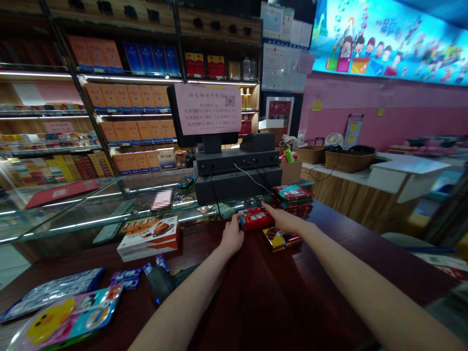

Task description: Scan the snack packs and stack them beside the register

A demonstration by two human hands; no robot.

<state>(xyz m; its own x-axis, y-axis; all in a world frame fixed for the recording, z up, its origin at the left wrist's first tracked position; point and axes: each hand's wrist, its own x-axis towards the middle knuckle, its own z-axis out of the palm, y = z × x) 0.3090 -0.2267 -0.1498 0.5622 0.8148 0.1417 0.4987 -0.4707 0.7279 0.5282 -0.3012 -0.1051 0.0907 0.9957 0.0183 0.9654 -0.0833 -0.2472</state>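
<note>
- Glossy red rectangular packet [257,218] rests near the far edge of the dark reddish-brown wooden counter [252,302], between both hands; its pale characters are too blurred to read.
- Left hand [232,236] pinches the packet's bluish left end, with the thumb on the near side.
- Right hand [284,218] grips the right end, its index finger stretched along the far edge.
- Just beneath the right hand lies a shiny yellow-and-brown pack [280,239] picturing a chocolate bar; beyond it stands a stack of red plastic packets [294,208], the top one partly teal.
- White-and-orange cardboard box [151,239], well left of the hands, shows cursive lettering starting with "D", a cup picture and smaller, illegible characters.
- Near the left forearm are a dark handheld scanner [161,285] and small purple wrapped sweets [126,279]; farther left, a blue-and-pink plastic pack [69,319] bears a yellow duck.
- On a black monitor [190,141], a pale pink paper sign [207,109] reads "游乐场办卡充值", then "充值200元/15次", "充值300元/28次" and "充值500元/60次", with a square black QR code [230,101] at upper right.
- Rows of orange boxes [126,98] fill the shelves behind; their labels are too small to read.
</note>
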